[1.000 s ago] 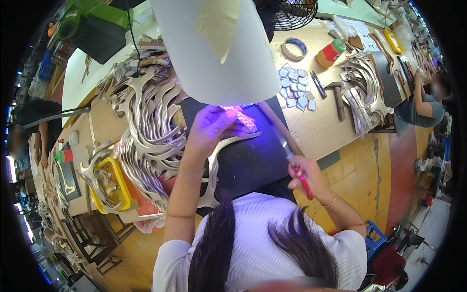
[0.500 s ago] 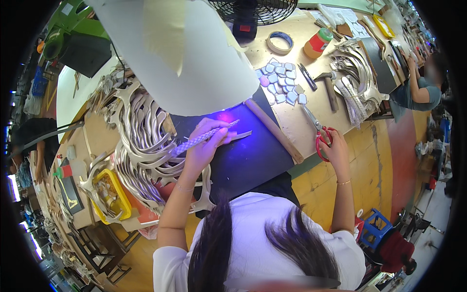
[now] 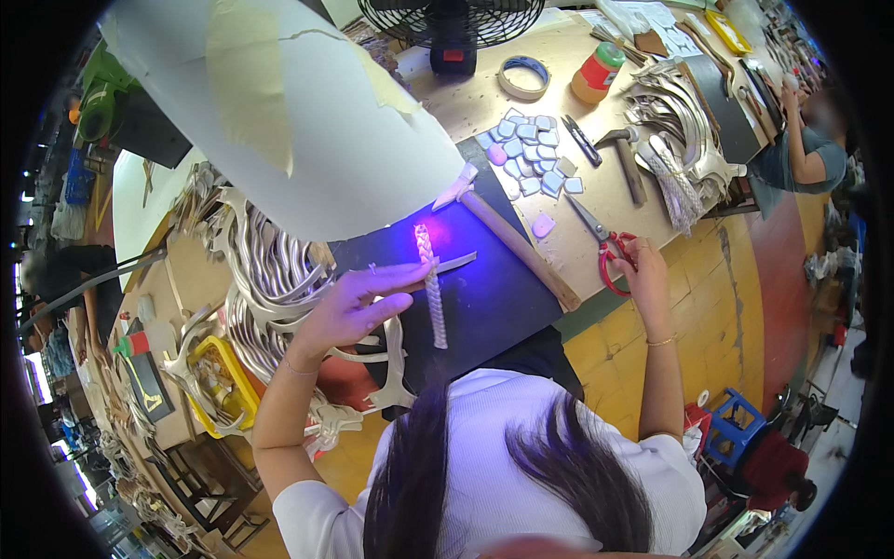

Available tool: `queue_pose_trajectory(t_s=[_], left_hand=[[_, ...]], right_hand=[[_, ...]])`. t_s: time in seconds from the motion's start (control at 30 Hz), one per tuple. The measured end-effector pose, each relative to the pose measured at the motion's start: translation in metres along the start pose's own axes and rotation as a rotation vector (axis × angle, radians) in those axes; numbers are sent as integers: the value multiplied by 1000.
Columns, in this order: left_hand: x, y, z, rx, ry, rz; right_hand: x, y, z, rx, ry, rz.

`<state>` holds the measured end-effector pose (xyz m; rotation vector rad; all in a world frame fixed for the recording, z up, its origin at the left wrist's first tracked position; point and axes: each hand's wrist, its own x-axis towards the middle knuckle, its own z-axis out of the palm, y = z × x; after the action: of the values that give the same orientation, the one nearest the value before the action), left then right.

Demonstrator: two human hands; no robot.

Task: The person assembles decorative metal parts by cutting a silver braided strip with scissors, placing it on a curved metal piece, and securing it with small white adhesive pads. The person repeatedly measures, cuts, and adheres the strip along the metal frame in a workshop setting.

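My left hand [image 3: 372,296] reaches over the black work board [image 3: 484,303], holding a pale braided strap [image 3: 436,309] at its fingertips. The fingers are stretched forward and the thumb sits a little apart. The strap's upper end glows pink and purple under the lamp light. Beside it, a narrow flat strip [image 3: 458,262] lies on the board. To the right, my right hand [image 3: 644,268] has its fingers at the red handles of a pair of scissors [image 3: 610,250], with the blades pointing away over the table.
A white curved lampshade [image 3: 307,121] hangs over the board. A hammer [image 3: 517,247] lies along its right side. Beyond are small pale pieces [image 3: 531,149], a tape roll [image 3: 524,77], a jar [image 3: 598,73] and a fan [image 3: 452,23]. Silvery curved parts [image 3: 275,252] are heaped left.
The braided strap has turned from slanting to nearly upright, and my left hand's fingers have straightened. My right hand stays at the scissors' handles. The whole view has shifted slightly.
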<state>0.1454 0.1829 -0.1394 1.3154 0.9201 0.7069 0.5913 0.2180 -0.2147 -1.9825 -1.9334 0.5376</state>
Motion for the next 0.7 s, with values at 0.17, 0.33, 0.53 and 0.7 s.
queue_pose_trajectory(t_s=[0.17, 0.33, 0.53, 0.7], left_hand=[[22, -12, 5, 7, 175, -94], [42, -11, 16, 135, 113, -146], [61, 13, 40, 253, 214, -44], [65, 8, 33, 601, 196, -27]], right_hand=[[-2, -2, -6, -72, 8, -103], [-2, -20, -6, -162, 99, -201], [2, -62, 14, 21, 17, -321], [0, -106, 41, 165, -121, -485]])
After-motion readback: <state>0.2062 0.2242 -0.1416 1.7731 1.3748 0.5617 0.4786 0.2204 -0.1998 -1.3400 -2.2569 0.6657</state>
